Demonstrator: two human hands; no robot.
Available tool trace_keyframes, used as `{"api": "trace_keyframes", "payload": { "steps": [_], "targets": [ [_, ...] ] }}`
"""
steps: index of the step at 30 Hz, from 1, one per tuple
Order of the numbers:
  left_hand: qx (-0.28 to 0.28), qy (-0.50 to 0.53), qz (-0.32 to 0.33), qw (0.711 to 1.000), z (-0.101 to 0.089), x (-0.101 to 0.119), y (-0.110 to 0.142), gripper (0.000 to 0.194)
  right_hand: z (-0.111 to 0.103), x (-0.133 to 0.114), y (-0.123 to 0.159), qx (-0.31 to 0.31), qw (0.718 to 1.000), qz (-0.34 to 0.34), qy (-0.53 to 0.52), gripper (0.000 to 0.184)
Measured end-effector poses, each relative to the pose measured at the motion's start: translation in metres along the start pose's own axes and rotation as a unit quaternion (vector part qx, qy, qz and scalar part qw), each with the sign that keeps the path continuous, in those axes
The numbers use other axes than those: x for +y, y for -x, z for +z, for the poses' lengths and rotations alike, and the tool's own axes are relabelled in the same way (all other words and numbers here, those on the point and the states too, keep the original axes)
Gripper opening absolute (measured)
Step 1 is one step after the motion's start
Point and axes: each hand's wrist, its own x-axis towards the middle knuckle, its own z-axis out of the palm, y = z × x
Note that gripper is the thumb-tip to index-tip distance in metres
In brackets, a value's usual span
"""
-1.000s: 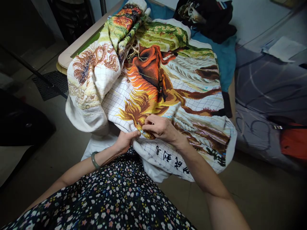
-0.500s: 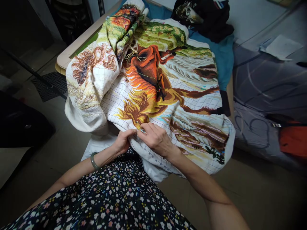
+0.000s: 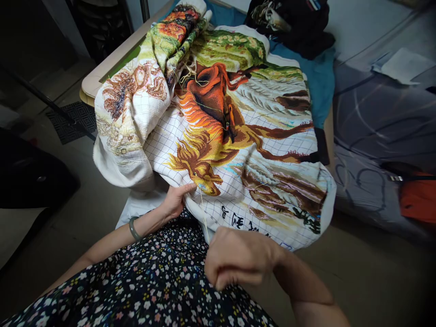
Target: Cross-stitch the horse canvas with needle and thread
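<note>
A large piece of cross-stitch fabric [image 3: 163,145] with grid lines lies over the table and hangs toward my lap. On it is a stitched horse [image 3: 204,165] in yellow, orange and brown. My left hand [image 3: 175,200] pinches the near edge beside the horse's muzzle, thumb on top and the other fingers hidden underneath. A pale thread [image 3: 204,213] runs taut from the muzzle to my right hand [image 3: 238,259], which is closed in front of my lap. The right fingertips are turned away, so a needle cannot be made out.
The fabric's rolled part [image 3: 136,104] rests at the left of the table [image 3: 90,84]. A teal cloth [image 3: 318,86] lies beneath, with a black bundle [image 3: 289,27] at the back. At right are a grey patterned cover [image 3: 368,118] and a red item [image 3: 417,200].
My right hand has moved from the horse's muzzle down toward my lap, drawing the thread out straight. Inked marks on the lower fabric have come into view. My left hand keeps its place.
</note>
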Motion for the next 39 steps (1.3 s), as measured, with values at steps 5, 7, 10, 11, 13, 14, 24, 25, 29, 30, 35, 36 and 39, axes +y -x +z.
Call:
{"api": "trace_keyframes", "payload": {
  "steps": [5,7,10,11,13,14,24,25,29,30,35,36,39],
  "targets": [
    [-0.023,-0.005,0.013,1.000,-0.002,0.001,0.000,0.076,-0.022,0.039,0.007,0.258,0.883,0.259,0.293,0.017],
    [-0.035,-0.006,0.018,0.999,-0.003,0.001,0.000,0.076,-0.027,0.056,0.010,0.264,0.862,0.283,0.328,0.018],
    [-0.044,-0.008,0.025,0.999,-0.003,0.001,0.000,0.075,-0.030,0.069,0.013,0.265,0.867,0.279,0.318,0.020],
    [-0.044,-0.009,0.027,0.999,-0.003,0.001,0.000,0.075,-0.031,0.070,0.014,0.268,0.870,0.275,0.311,0.020],
    [-0.043,-0.010,0.030,0.999,-0.003,0.001,0.000,0.074,-0.031,0.069,0.014,0.273,0.877,0.265,0.293,0.021],
    [-0.042,-0.010,0.030,0.999,-0.003,0.000,0.000,0.074,-0.032,0.067,0.014,0.275,0.881,0.260,0.285,0.022],
    [-0.036,-0.005,0.023,0.999,-0.001,0.001,0.000,0.078,-0.034,0.067,0.012,0.260,0.882,0.256,0.297,0.025],
    [-0.036,-0.005,0.022,0.999,-0.001,0.001,0.000,0.078,-0.034,0.067,0.012,0.257,0.882,0.257,0.301,0.025],
    [-0.032,-0.004,0.024,0.999,0.000,0.001,0.001,0.078,-0.035,0.066,0.011,0.239,0.878,0.254,0.327,0.024],
    [-0.031,-0.003,0.024,0.999,0.000,0.001,0.001,0.078,-0.035,0.065,0.010,0.229,0.876,0.253,0.342,0.024],
    [-0.045,-0.009,0.020,0.999,-0.001,0.000,0.000,0.078,-0.040,0.056,0.003,0.112,0.840,0.289,0.446,0.018],
    [-0.048,-0.011,0.020,0.999,-0.002,0.000,0.000,0.079,-0.042,0.055,0.001,0.091,0.836,0.293,0.456,0.017],
    [-0.052,-0.010,0.023,0.998,-0.002,-0.001,0.000,0.080,-0.053,0.055,-0.001,0.073,0.836,0.271,0.471,0.015]
  ]
}}
